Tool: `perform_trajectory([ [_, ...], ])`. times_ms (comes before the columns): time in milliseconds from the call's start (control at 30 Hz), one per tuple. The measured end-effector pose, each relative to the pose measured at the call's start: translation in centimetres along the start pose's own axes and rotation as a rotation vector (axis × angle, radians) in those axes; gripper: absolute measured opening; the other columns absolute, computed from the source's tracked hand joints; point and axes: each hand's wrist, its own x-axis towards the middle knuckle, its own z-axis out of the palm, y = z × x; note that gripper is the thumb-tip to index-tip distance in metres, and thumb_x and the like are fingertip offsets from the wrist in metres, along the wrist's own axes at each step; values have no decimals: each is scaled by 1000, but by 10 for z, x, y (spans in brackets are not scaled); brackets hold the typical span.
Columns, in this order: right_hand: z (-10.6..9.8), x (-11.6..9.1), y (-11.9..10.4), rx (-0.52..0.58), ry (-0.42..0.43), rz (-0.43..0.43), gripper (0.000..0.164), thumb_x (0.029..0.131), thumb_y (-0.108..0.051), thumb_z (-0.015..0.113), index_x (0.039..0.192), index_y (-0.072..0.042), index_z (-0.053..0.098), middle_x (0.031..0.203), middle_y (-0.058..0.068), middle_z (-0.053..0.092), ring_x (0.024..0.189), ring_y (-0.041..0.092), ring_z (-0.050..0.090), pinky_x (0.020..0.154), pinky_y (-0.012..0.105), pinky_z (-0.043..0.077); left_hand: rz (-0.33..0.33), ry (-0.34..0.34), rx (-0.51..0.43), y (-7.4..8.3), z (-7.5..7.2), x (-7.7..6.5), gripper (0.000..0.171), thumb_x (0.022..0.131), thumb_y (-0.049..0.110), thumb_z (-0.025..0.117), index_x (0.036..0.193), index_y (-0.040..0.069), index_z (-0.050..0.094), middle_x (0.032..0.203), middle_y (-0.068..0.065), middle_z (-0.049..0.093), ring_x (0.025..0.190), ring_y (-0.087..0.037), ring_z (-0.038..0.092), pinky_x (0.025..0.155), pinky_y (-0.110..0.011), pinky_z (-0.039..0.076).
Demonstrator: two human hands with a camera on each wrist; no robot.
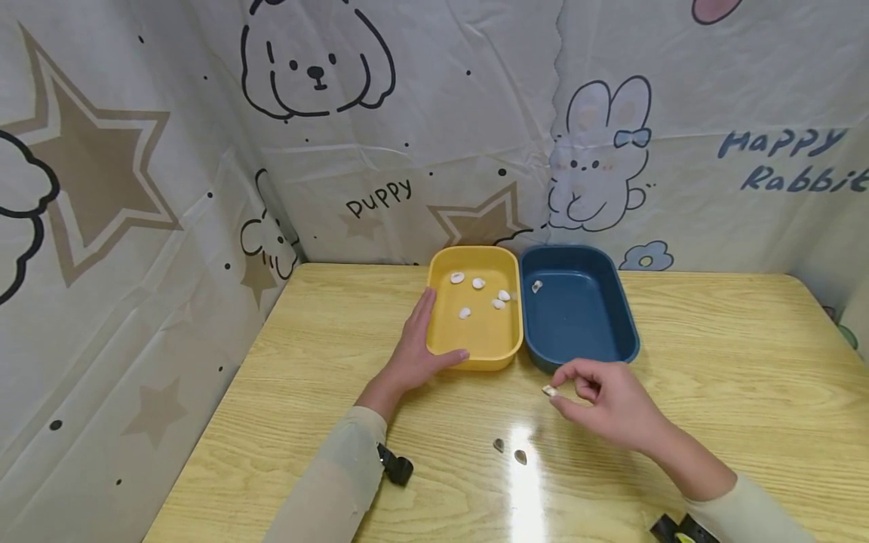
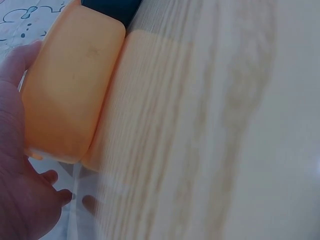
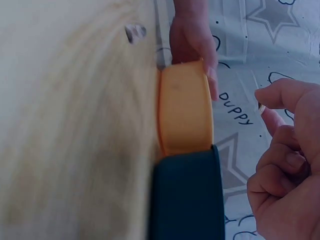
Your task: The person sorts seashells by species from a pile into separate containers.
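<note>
My right hand (image 1: 614, 403) pinches a small pale shell (image 1: 549, 391) between thumb and index finger, just in front of the blue tray (image 1: 577, 328). The other fingers are curled into the palm. Several white shells (image 1: 465, 313) lie in the yellow tray (image 1: 475, 347). One small brown-and-white shell (image 1: 537, 286) is inside the blue tray, near its left wall. My left hand (image 1: 416, 351) rests against the yellow tray, its straight fingers along the left wall and its thumb at the front rim. In the left wrist view the hand (image 2: 20, 145) spans the tray's corner.
Two small dark shell-like pieces (image 1: 498, 445) lie on the wooden table (image 1: 733, 362) in front of the trays. The trays stand side by side at the table's back edge, against a printed cloth (image 1: 434, 128). A bright reflection crosses the front of the table.
</note>
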Motion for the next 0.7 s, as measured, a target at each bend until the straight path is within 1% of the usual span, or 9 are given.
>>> perform_trajectory([
  [100, -5, 9, 1, -10, 33, -46, 21, 80, -3, 83, 91, -16, 70, 59, -14, 31, 51, 4, 31, 49, 26, 32, 4, 3, -3, 0, 0, 0, 119, 77, 47, 84, 162, 21, 5, 165, 13, 0, 150, -18, 4, 117, -47, 13],
  [200, -10, 19, 4, -36, 66, -53, 20, 80, -3, 83, 91, -15, 71, 58, -13, 31, 49, 6, 30, 48, 26, 30, 0, 2, -9, 0, 0, 0, 118, 78, 45, 84, 162, 22, 5, 165, 14, 0, 150, -16, 4, 117, -46, 13],
  [433, -25, 48, 14, -111, 120, 5, 13, 84, -11, 82, 91, -14, 71, 56, -9, 32, 47, 12, 32, 48, 28, 30, -7, -3, -5, 0, 0, 0, 119, 78, 45, 84, 162, 23, 4, 165, 16, -1, 149, -15, 4, 117, -45, 13],
  [600, -31, 68, 26, -125, 173, 56, 11, 87, -14, 79, 91, -11, 70, 56, -4, 33, 44, 15, 32, 47, 29, 29, -7, 0, -5, 1, 0, 0, 118, 78, 44, 85, 162, 22, 5, 165, 15, -1, 149, -15, 4, 117, -45, 13],
  [700, -32, 78, 36, -136, 209, 104, 12, 88, -17, 78, 92, -9, 70, 56, -1, 34, 44, 17, 34, 46, 29, 30, -4, 3, -6, 1, 0, 0, 118, 78, 43, 85, 162, 22, 5, 165, 15, 0, 149, -15, 4, 117, -44, 12],
])
